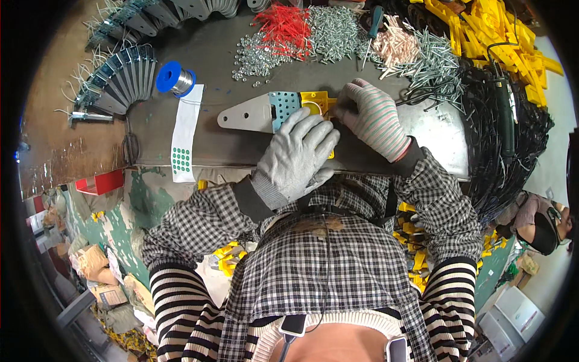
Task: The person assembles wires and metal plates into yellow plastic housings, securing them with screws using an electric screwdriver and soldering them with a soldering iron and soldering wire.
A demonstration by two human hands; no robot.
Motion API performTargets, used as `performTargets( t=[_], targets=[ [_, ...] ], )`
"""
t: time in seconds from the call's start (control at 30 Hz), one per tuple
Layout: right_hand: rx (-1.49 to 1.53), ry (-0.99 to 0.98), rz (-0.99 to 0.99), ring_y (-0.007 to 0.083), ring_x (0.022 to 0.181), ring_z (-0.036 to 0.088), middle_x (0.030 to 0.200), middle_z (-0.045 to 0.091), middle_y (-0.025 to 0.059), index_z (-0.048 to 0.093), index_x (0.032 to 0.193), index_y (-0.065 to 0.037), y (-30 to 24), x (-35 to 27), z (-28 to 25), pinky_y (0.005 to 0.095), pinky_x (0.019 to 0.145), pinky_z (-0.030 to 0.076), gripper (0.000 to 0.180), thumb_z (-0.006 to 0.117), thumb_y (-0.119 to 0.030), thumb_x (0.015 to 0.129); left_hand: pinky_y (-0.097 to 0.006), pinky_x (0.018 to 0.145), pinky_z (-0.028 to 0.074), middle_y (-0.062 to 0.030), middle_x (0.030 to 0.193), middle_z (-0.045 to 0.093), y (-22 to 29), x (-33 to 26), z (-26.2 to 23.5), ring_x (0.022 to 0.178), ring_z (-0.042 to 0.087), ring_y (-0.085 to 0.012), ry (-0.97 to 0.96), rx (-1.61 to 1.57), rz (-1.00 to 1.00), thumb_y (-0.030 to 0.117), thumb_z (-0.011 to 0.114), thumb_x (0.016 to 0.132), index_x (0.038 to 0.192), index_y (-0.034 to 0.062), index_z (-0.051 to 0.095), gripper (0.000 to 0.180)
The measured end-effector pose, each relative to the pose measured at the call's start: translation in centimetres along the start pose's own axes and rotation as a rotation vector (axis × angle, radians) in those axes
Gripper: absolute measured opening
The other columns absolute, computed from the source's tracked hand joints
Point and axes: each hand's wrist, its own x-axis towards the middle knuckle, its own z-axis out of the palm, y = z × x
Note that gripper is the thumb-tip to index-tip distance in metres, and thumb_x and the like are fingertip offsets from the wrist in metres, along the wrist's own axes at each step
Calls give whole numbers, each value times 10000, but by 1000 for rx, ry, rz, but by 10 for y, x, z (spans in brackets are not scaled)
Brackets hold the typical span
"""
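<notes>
A part with a grey tapered plate [246,114], a teal perforated section [283,107] and a yellow plastic housing [313,98] lies on the metal worktop in front of me. My left hand [297,154], in a grey glove, rests over the housing and the teal section with its fingers stretched out and its thumb apart. At the housing's right end is my right hand [374,117], in a striped knit glove. Its fingertips are drawn together beside a small dark piece, and what they hold is too small to make out.
A blue solder spool [170,77] and a white strip with green dots [184,136] lie left. Behind are red pieces [283,30], screws [338,33] and a screwdriver [375,24]. Black cables [488,175] and yellow housings [488,30] heap right; similar plates [123,78] stand far left.
</notes>
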Motion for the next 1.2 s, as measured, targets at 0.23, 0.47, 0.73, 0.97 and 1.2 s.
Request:
performTargets(
  t=[0.23,0.47,0.73,0.97,1.2],
  targets=[
    [-184,42,-240,304,771,627,868,570,95,608,982,-91,-8,-4,3,400,629,516,211,669,-173,798,-491,1165,214,-186,1323,499,7,-19,23,1324,389,-328,-95,245,-84,418,666,764,1249,-61,540,693],
    [-376,-182,-327,300,830,595,957,505,137,559,1300,-172,-14,-2,3,396,651,525,415,540,-174,885,-577,1101,282,-262,1225,510,-3,-14,49,1274,406,-435,116,76,-19,539,677,729,1054,-89,581,714],
    [-461,367,122,333,801,676,768,658,169,704,814,-106,116,100,-121,437,673,552,125,580,-112,803,-509,1138,223,-190,1347,490,1,-23,62,1355,358,-325,142,120,-67,663,559,791,1262,-101,495,899],
    [-669,236,795,353,1032,661,1102,672,215,669,1100,-24,235,141,-196,425,839,548,284,569,-167,876,-485,1052,360,-166,1299,530,-11,-13,65,1268,468,-311,267,147,7,564,657,786,1184,-65,535,755],
    [-647,542,313,412,1008,602,1086,626,244,608,1102,-25,214,160,-197,488,864,485,281,516,-50,838,-481,1082,295,-188,1352,512,-12,-17,69,1306,446,-322,254,74,-21,497,564,868,1207,-75,541,665]
  ],
)
